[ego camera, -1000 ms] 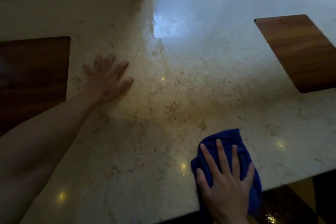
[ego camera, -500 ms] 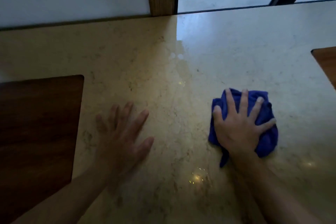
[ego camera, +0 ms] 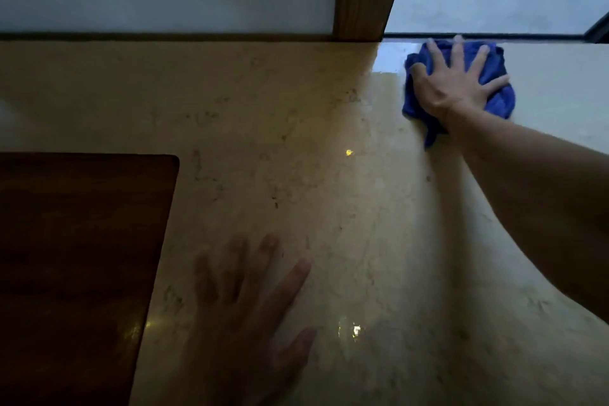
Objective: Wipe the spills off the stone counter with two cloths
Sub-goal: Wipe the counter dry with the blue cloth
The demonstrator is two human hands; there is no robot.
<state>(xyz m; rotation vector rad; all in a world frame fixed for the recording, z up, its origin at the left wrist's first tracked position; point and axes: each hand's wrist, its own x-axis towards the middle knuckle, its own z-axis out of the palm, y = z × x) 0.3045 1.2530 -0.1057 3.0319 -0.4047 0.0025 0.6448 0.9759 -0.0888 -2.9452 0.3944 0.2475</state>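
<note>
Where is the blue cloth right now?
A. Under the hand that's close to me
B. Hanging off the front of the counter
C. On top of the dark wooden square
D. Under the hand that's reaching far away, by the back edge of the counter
D: the right hand is spread flat on the blue cloth at the far edge of the stone counter, while the left hand rests bare on the stone.

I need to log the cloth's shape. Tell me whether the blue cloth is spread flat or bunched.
Bunched. The blue cloth lies crumpled under the right hand, with a corner trailing toward the wrist.
</note>
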